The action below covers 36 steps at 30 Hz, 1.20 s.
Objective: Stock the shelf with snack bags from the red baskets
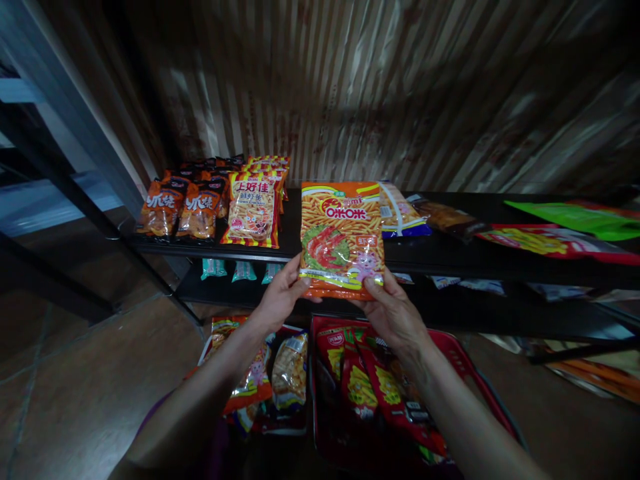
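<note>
An orange snack bag printed with shrimp sticks is held upright over the front edge of a black shelf. My left hand pinches its lower left corner and my right hand grips its lower right corner. Both hands are closed on the bag. Left of it on the shelf stand a yellow-red striped snack bag and dark orange bags. Behind the held bag lies a bag with a blue edge.
A red basket of red snack bags sits below my right arm. More bags are piled below my left arm. Green and red bags lie flat on the shelf's right. A lower shelf holds small teal packets.
</note>
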Each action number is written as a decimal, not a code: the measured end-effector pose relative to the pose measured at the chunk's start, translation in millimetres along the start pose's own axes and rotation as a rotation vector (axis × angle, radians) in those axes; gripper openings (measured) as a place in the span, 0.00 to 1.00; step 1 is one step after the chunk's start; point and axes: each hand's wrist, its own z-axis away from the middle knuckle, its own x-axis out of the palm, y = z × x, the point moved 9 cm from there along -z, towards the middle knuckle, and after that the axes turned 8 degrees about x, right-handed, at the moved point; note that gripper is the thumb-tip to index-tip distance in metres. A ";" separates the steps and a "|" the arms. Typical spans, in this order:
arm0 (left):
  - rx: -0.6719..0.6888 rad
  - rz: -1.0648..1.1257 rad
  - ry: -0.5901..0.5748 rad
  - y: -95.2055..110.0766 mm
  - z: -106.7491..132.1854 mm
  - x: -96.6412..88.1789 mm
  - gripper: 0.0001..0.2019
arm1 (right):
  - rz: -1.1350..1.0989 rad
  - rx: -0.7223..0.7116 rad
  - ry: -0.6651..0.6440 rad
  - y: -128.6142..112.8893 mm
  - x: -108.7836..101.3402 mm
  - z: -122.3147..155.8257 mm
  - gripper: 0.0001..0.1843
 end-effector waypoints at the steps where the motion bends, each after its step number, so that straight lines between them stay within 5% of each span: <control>1: -0.010 0.006 0.006 -1.1 0.7 -1.0 0.32 | 0.000 0.001 -0.006 0.0 0.3 0.3 0.23; 15: -0.018 -0.064 0.066 -12.8 2.6 -11.0 0.25 | 0.028 0.022 -0.060 6.0 2.5 5.7 0.22; 36: -0.034 -0.007 0.106 -22.6 5.1 -16.9 0.24 | -0.023 0.052 0.089 8.3 -13.2 -0.4 0.15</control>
